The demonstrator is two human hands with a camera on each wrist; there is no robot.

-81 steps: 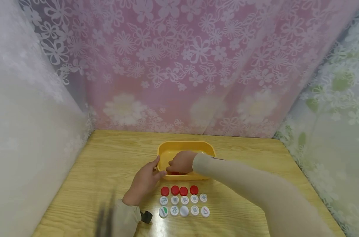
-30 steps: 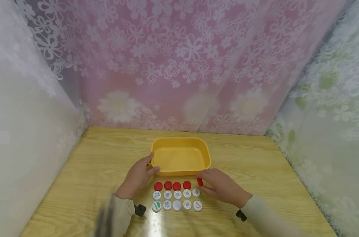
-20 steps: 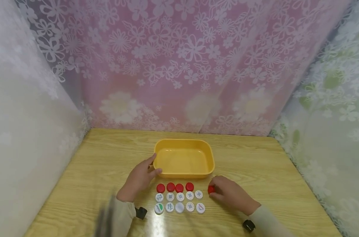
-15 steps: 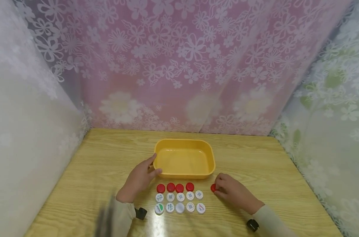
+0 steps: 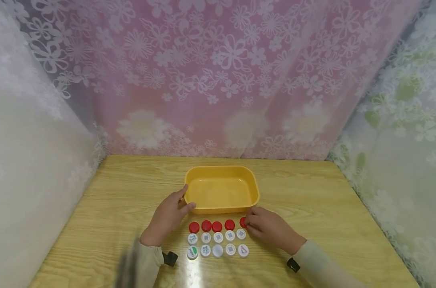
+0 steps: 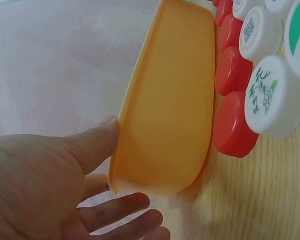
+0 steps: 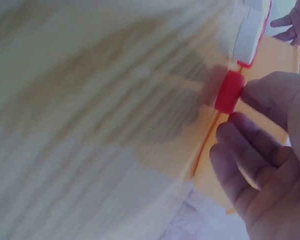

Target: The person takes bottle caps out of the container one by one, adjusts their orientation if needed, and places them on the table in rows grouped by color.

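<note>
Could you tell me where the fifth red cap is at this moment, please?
In the head view, the fifth red cap is at the right end of the red row, pinched in the right hand, just in front of the yellow tray.

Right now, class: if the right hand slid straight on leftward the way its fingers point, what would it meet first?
Probably the nearest red plastic bottle cap in the row; the right hand already touches a fifth red cap.
</note>
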